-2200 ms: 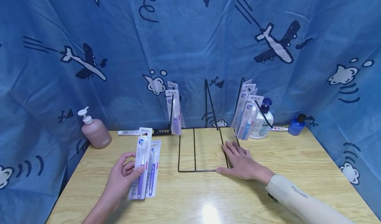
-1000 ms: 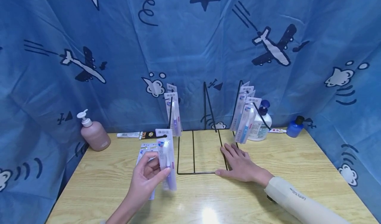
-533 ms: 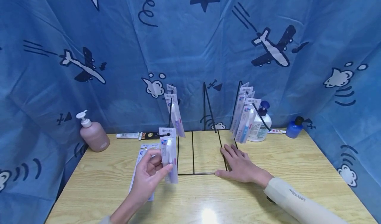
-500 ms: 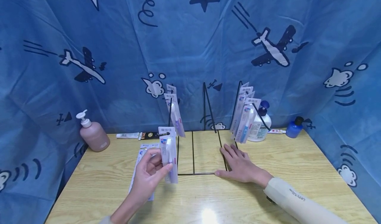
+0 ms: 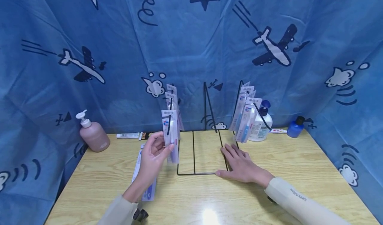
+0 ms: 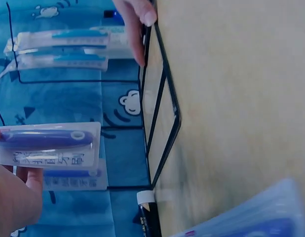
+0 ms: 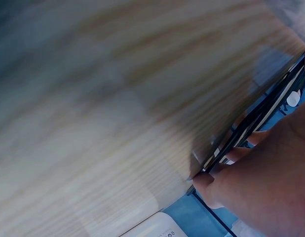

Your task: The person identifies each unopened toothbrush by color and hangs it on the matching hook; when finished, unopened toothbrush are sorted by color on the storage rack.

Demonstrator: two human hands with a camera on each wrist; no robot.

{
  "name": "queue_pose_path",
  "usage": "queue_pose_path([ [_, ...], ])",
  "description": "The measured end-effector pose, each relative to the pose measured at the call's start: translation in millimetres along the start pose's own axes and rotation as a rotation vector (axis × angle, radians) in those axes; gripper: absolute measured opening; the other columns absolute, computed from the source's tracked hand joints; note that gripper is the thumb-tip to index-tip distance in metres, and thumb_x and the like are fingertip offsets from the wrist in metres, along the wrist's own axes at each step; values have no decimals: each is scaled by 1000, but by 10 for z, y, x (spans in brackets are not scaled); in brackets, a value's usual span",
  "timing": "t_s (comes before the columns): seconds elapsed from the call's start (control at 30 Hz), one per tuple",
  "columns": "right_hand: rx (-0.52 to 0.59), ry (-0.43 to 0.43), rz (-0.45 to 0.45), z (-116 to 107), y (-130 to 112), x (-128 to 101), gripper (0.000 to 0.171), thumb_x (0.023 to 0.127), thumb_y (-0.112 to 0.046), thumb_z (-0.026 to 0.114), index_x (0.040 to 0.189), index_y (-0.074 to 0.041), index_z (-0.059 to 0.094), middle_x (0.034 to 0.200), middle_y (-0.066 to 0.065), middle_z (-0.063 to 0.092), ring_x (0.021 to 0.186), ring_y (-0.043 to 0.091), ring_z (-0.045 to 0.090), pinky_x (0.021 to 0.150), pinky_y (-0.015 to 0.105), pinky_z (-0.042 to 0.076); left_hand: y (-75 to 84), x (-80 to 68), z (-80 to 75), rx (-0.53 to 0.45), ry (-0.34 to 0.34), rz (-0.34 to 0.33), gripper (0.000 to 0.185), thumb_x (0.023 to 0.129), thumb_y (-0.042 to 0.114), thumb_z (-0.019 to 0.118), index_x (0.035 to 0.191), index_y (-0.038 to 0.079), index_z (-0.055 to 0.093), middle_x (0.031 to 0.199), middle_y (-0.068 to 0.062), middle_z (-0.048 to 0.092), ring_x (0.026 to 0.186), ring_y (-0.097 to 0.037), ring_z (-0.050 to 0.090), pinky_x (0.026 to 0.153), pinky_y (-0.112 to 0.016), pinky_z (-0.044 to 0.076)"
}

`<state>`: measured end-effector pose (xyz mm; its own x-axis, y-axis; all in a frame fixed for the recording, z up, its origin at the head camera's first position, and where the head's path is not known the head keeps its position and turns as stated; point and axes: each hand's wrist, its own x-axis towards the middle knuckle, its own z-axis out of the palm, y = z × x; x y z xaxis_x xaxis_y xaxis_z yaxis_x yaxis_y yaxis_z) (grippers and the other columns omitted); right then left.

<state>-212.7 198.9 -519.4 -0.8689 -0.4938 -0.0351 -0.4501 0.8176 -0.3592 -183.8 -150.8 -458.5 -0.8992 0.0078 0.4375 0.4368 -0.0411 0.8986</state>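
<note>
The left hand [image 5: 154,155] pinches a toothbrush pack [image 5: 169,135] upright beside the wire rack [image 5: 195,152]. The right hand [image 5: 243,167] lies flat, fingers straight, seemingly pressing the rack's base to the counter [image 5: 299,171].

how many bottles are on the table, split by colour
pink pump bottle: 1
white pump bottle with a blue pump: 1
blue bottle with a black cap: 1
total: 3
</note>
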Motion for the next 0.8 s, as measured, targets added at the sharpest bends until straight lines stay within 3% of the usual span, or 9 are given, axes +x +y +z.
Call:
queue_pose_path([
  [0.43,4,-15,10,0,1,0,107,101,-74,59,172,-2,26,178,23,18,163,50,13,117,81,23,-232,564,106,-22,110,15,38,99,-7,76,133,-2,61,112,-16,69,95,-17,69,83,-25,59],
  [0.63,-3,-4,5,5,4,-7,106,101,-75,59,171,-1,28,178,24,19,162,50,14,116,81,24,-314,702,135,-13,120,11,35,100,-5,76,131,-3,60,114,-13,66,101,-18,64,90,-26,58],
  [0.8,3,-2,3,-4,-1,-10,106,101,-74,60,171,-1,28,177,24,20,162,50,15,116,81,25,-385,734,95,12,146,-9,35,98,-4,79,127,-3,60,114,-12,64,104,-20,63,89,-26,58],
])
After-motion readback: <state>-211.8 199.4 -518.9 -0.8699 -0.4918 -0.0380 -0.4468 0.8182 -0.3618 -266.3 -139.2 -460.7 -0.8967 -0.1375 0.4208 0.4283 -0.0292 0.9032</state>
